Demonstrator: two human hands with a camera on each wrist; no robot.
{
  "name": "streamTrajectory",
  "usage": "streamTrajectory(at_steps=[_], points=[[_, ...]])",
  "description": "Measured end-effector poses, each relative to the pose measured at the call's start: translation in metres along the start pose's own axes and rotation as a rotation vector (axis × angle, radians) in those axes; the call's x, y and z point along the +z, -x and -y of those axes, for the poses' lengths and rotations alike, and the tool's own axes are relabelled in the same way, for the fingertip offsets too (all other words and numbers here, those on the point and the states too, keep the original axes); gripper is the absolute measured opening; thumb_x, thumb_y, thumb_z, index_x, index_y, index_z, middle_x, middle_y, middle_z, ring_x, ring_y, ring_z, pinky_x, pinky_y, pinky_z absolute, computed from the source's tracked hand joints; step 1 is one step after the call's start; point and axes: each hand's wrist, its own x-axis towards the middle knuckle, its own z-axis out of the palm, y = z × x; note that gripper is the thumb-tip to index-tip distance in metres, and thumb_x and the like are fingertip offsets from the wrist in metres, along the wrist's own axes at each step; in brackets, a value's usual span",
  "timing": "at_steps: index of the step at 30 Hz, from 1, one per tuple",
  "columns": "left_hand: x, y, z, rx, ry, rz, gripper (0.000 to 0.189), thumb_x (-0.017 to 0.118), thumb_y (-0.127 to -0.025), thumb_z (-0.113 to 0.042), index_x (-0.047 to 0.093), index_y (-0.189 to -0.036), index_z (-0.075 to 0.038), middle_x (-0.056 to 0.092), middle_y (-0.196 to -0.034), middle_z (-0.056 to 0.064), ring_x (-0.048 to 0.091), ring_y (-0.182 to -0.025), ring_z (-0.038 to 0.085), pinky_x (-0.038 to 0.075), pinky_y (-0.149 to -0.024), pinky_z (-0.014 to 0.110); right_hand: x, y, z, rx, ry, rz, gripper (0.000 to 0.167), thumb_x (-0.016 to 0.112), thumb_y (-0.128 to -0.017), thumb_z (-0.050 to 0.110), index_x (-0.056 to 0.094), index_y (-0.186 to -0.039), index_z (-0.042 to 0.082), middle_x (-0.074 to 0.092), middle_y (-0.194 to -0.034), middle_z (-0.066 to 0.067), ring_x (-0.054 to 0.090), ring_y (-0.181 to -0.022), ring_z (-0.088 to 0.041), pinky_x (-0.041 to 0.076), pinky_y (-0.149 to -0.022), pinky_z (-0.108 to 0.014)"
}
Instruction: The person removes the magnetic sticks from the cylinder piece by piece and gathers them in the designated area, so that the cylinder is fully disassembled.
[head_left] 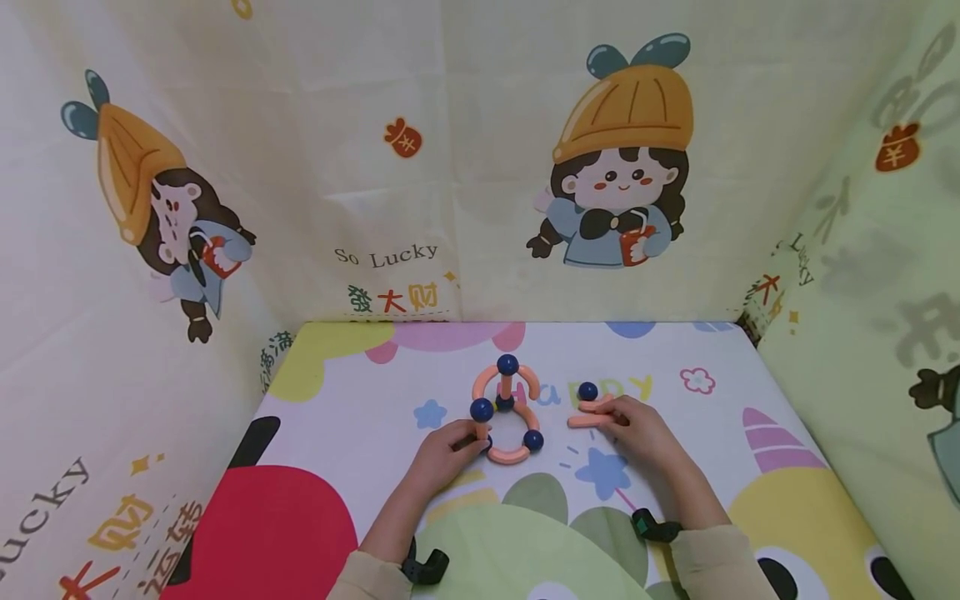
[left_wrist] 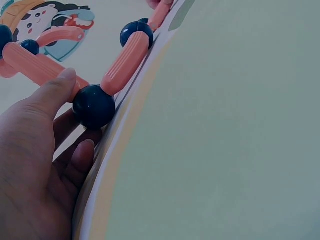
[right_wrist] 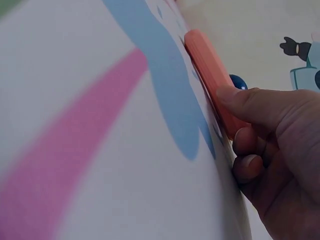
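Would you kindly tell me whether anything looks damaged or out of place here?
Nothing looks spilled or damaged. One upper curved rod of the ball-and-rod frame ends without a ball, which seems unfinished rather than broken.

Left pink stick: partly behind the thumb of the left hand
Right pink stick: one end hidden by the right hand
Sleeves: cut off below
Rightmost printed figure: mostly cut off
Pink stripe: blurred

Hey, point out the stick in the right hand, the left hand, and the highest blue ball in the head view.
Stick [right_wrist: 209, 64]: right wrist view, middle of its long side.
Left hand [head_left: 442, 456]: head view, back of the hand.
Blue ball [head_left: 507, 365]: head view, centre of its front.
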Motion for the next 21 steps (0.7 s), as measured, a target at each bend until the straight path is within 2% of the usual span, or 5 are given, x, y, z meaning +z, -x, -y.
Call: streamTrajectory(at_steps=[7,14,18,21], points=[[-0.001,0.000,0.000,-0.002,-0.006,-0.001,0.022,0.060,-0.091,-0.058,0.067,-0.108,-0.044,0.065,-0.116,-0.025,0.062,-0.097,0.003,0.052,-0.085,0.030,-0.001,0.001,0.000,-0.013,0.052,-0.009,0.024,0.072,-0.091,0.022,0.070,-0.115,0.017,0.069,-0.117,-0.005,0.062,-0.106,-0.025,0.051,-0.085,-0.041],[0.000,0.000,0.000,-0.008,-0.006,-0.002,0.025,0.059,-0.091,-0.060,0.067,-0.109,-0.044,0.065,-0.116,-0.025,0.061,-0.098,0.002,0.052,-0.086,0.031,-0.004,0.002,0.001,-0.006,0.039,-0.023,0.024,0.072,-0.091,0.027,0.070,-0.114,0.019,0.068,-0.116,-0.004,0.062,-0.101,-0.021,0.050,-0.084,-0.038],[0.000,0.001,0.000,-0.012,-0.007,0.001,0.026,0.058,-0.090,-0.062,0.067,-0.109,-0.045,0.065,-0.116,-0.025,0.061,-0.098,0.003,0.052,-0.086,0.031,-0.009,0.001,0.010,-0.012,0.022,-0.035,0.022,0.068,-0.094,0.034,0.069,-0.112,0.021,0.068,-0.110,0.000,0.059,-0.092,-0.018,0.048,-0.079,-0.035],[-0.001,0.000,0.000,-0.007,-0.010,-0.002,0.024,0.059,-0.091,-0.060,0.067,-0.108,-0.045,0.065,-0.116,-0.025,0.062,-0.098,0.003,0.052,-0.086,0.031,-0.014,-0.003,0.026,-0.021,-0.004,-0.034,0.026,0.063,-0.097,0.039,0.069,-0.114,0.020,0.068,-0.109,-0.001,0.057,-0.087,-0.018,0.047,-0.077,-0.034]])
